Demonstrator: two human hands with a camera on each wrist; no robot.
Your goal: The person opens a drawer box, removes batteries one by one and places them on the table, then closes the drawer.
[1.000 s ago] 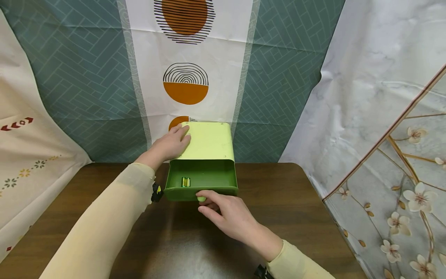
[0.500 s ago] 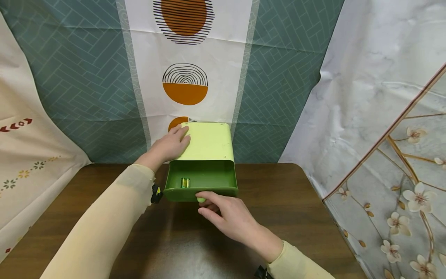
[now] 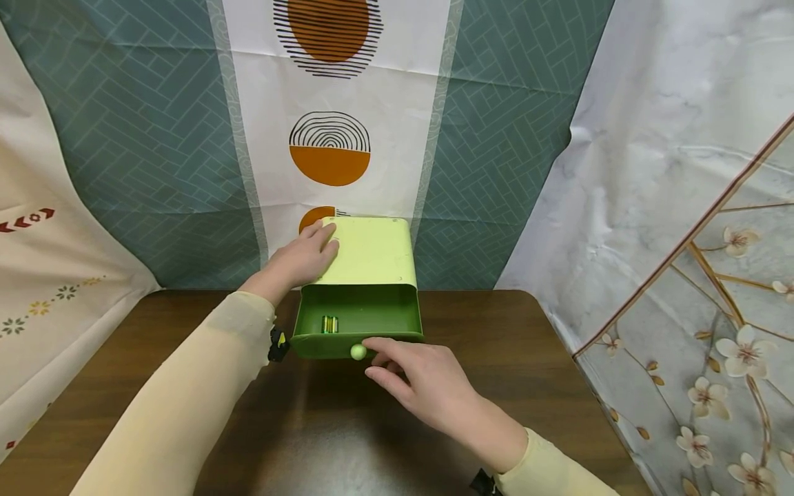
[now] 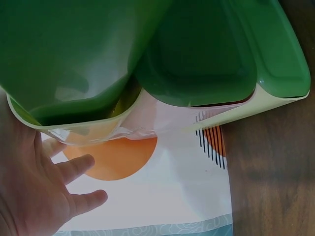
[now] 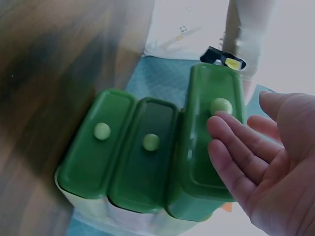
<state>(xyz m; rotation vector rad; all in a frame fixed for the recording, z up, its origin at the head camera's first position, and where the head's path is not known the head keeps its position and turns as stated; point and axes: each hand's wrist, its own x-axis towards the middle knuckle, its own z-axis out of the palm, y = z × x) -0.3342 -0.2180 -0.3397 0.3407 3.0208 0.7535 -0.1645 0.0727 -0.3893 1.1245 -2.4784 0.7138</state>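
A pale green cabinet (image 3: 372, 251) stands at the table's back, its top green drawer (image 3: 391, 317) pulled out with small gold-green batteries (image 3: 330, 324) inside at the left. My left hand (image 3: 300, 260) rests on the cabinet's top left edge, fingers spread; in the left wrist view the left hand (image 4: 44, 187) lies beside the casing. Just right of the drawer's round knob (image 3: 358, 352), my right hand (image 3: 428, 382) has relaxed fingers and no grip. In the right wrist view, the fingertips of the right hand (image 5: 280, 162) are close to the upper drawer's knob (image 5: 221, 106); contact is unclear.
Two lower drawers, one in the middle (image 5: 147, 157) and one at the bottom (image 5: 96, 147), are pushed in, each with a round knob. The brown wooden table (image 3: 496, 386) extends around the cabinet. Patterned cloths (image 3: 496, 138) hang behind and at both sides.
My right hand has let go of the knob and moved slightly right, leaving the knob in full view. The left hand, the cabinet and the pulled-out drawer have stayed in place.
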